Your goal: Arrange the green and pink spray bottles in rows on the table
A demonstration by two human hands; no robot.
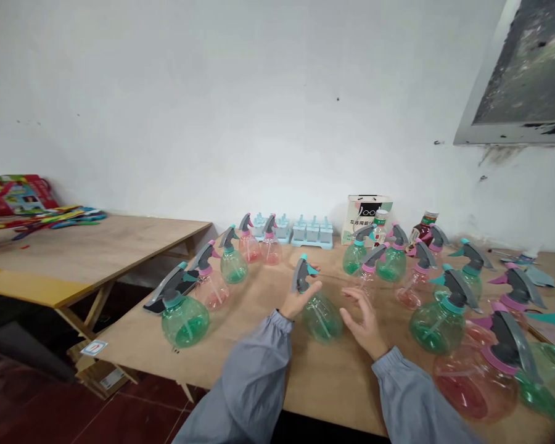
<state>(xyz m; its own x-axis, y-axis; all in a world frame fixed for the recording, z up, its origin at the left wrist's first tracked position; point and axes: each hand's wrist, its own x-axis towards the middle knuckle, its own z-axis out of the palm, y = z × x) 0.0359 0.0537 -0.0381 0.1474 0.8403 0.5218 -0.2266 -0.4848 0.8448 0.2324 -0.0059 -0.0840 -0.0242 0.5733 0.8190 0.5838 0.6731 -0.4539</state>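
A round green spray bottle [322, 319] with a grey and teal trigger head is in front of me, tilted slightly. My left hand [300, 300] is closed around its neck, just below the trigger head; the thumb shows in front and most of the fingers are hidden behind. To the bottle's right is my right hand [363, 323], open, with thumb and fingers apart and nothing in it. Beyond that hand stands a pink spray bottle [366, 281]. A larger green spray bottle [438, 323] stands farther right.
Several green and pink spray bottles crowd the table's right side; a pink one [478, 382] is nearest. On the left stand another green bottle [185, 322] and a dark phone-like object [155, 303]. Pale-blue popsicle molds [312, 233] and a printed box [357, 216] line the wall.
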